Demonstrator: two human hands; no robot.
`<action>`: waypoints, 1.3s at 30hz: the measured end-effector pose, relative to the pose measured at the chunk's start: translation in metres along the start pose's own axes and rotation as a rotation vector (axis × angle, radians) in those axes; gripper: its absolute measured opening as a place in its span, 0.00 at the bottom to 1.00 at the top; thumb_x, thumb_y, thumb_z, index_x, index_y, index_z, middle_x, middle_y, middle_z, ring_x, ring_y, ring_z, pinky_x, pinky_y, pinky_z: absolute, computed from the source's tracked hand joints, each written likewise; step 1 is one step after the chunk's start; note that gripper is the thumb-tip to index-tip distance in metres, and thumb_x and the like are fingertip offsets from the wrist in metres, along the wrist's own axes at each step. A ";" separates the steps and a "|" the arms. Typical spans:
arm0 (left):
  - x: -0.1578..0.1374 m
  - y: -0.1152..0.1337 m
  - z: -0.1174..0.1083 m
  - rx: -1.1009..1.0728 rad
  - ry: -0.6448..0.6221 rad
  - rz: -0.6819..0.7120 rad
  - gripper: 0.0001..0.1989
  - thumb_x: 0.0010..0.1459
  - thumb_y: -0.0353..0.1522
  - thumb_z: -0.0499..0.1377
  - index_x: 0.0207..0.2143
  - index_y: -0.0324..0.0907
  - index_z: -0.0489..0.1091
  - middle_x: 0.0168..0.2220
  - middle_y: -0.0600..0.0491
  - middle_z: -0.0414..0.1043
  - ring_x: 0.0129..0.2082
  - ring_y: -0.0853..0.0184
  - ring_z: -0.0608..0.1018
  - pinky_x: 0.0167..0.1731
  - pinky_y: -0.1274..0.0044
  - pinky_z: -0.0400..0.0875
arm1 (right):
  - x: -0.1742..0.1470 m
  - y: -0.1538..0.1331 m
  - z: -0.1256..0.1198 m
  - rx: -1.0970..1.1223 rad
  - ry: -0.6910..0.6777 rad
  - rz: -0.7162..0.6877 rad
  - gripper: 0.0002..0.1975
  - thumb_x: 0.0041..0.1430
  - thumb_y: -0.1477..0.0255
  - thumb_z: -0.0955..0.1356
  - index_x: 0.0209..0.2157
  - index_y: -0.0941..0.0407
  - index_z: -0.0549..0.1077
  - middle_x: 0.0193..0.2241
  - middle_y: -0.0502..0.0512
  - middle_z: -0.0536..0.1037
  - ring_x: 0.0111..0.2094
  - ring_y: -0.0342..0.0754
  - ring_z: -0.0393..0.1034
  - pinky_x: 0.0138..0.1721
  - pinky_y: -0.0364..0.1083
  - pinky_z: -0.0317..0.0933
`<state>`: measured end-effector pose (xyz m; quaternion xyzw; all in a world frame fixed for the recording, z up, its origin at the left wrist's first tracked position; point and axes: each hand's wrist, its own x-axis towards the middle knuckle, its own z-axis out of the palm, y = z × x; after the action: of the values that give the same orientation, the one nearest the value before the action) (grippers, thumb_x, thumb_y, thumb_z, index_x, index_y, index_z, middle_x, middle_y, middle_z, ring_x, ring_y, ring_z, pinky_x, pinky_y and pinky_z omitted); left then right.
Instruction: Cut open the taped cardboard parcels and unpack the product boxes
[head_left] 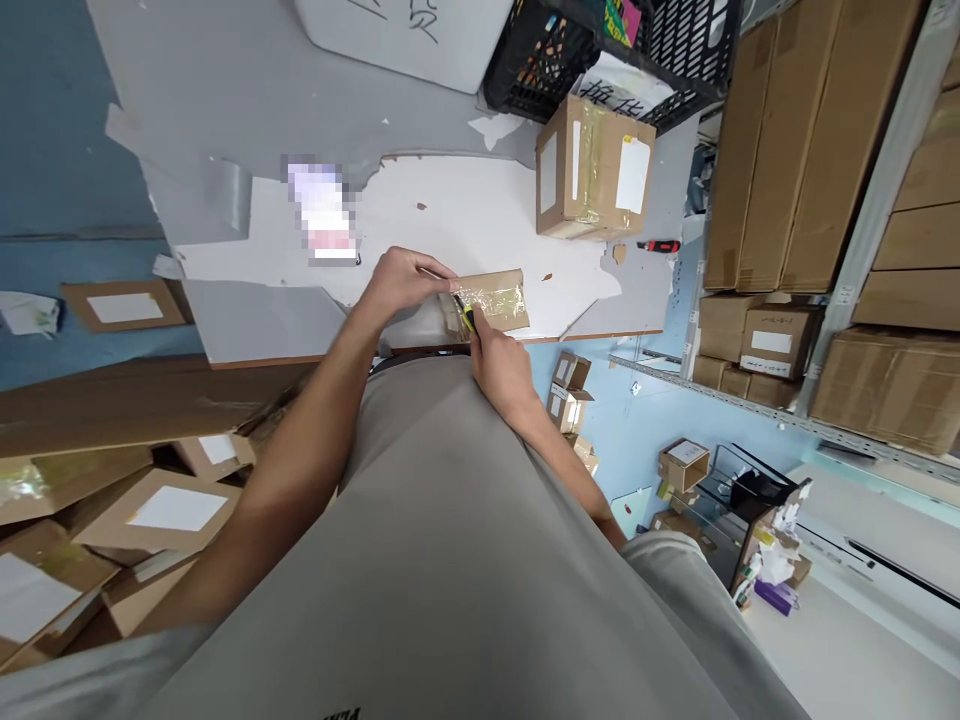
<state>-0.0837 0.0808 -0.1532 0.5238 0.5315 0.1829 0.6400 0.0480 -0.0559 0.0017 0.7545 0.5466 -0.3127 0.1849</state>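
Note:
A small brown cardboard package [499,298] with shiny clear tape lies at the front edge of the worktable. My left hand [409,280] pinches the package's left end between thumb and fingers. Wrapped in my right hand [501,362] is a yellow-and-black utility knife [469,318], its tip at the taped left part of the package. The exact contact of the blade with the tape is too small to make out.
On the table [285,100] stand a taped carton [592,170], a black plastic crate [525,65] and a red-and-black cutter [660,246]. A blurred phone-like item [324,212] lies left. Cartons [172,505] pile up at lower left; shelves [862,220] hold boxes at right.

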 end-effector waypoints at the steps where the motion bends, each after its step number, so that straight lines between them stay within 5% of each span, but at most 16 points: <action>1: 0.000 -0.002 0.001 -0.001 0.003 0.001 0.17 0.43 0.43 0.85 0.34 0.46 0.91 0.33 0.51 0.88 0.40 0.55 0.87 0.46 0.70 0.81 | -0.002 -0.003 -0.001 -0.019 -0.006 0.013 0.34 0.86 0.71 0.57 0.87 0.51 0.53 0.56 0.65 0.89 0.54 0.63 0.87 0.60 0.58 0.78; 7: -0.003 -0.006 0.003 -0.023 -0.038 0.008 0.11 0.49 0.37 0.79 0.37 0.48 0.92 0.37 0.52 0.90 0.41 0.57 0.87 0.47 0.68 0.79 | -0.003 -0.021 -0.007 -0.116 -0.046 0.062 0.37 0.83 0.77 0.58 0.88 0.52 0.50 0.59 0.70 0.87 0.56 0.61 0.87 0.60 0.56 0.79; 15: -0.013 -0.005 0.013 0.032 0.083 0.031 0.10 0.50 0.34 0.77 0.37 0.46 0.91 0.38 0.53 0.90 0.41 0.57 0.87 0.47 0.70 0.79 | -0.010 -0.040 -0.015 -0.140 -0.110 0.126 0.37 0.82 0.78 0.61 0.87 0.58 0.52 0.56 0.75 0.87 0.59 0.62 0.87 0.60 0.56 0.79; 39: -0.015 -0.003 0.014 0.077 0.065 0.036 0.13 0.53 0.37 0.75 0.41 0.45 0.90 0.44 0.50 0.90 0.42 0.58 0.86 0.47 0.71 0.79 | -0.013 0.005 -0.007 0.110 0.001 0.075 0.32 0.85 0.68 0.59 0.85 0.50 0.61 0.60 0.64 0.89 0.60 0.65 0.84 0.63 0.59 0.75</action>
<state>-0.0778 0.0616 -0.1499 0.5513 0.5490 0.1909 0.5985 0.0515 -0.0626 0.0151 0.7836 0.5001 -0.3348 0.1542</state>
